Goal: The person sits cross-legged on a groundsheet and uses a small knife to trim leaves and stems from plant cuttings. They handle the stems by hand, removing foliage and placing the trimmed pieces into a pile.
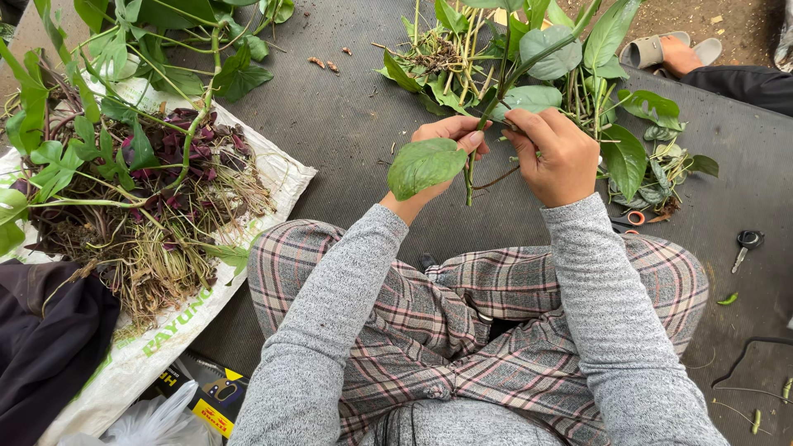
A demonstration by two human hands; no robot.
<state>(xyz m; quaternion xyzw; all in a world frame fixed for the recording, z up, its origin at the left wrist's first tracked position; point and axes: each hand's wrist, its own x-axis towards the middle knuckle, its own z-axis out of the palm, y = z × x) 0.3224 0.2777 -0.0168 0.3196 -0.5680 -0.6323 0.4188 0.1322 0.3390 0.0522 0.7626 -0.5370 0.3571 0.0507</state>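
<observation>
right now both my hands are up in front of my knees, working on one plant cutting [487, 124]. my left hand [446, 144] is curled around the lower part of its green stem, fingers pressed together, and a big heart-shaped leaf [423, 165] hangs over the back of that wrist, hiding part of it. my right hand [555, 157] sits just beside the left, thumb and forefinger pinching the same stem a little higher up, the other fingers folded in. the stem runs on up and away from my right hand into the pile of green cuttings [529, 58] lying on the dark ribbed mat [347, 124] just beyond my knuckles. to the right of my right hand, near my knee, lie orange-handled scissors [634, 218], partly hidden, and farther right a small black tool [747, 244]. well off to the left of my left hand, a white sack [273, 169] carries a heap of purple and green plants with roots [157, 206].
</observation>
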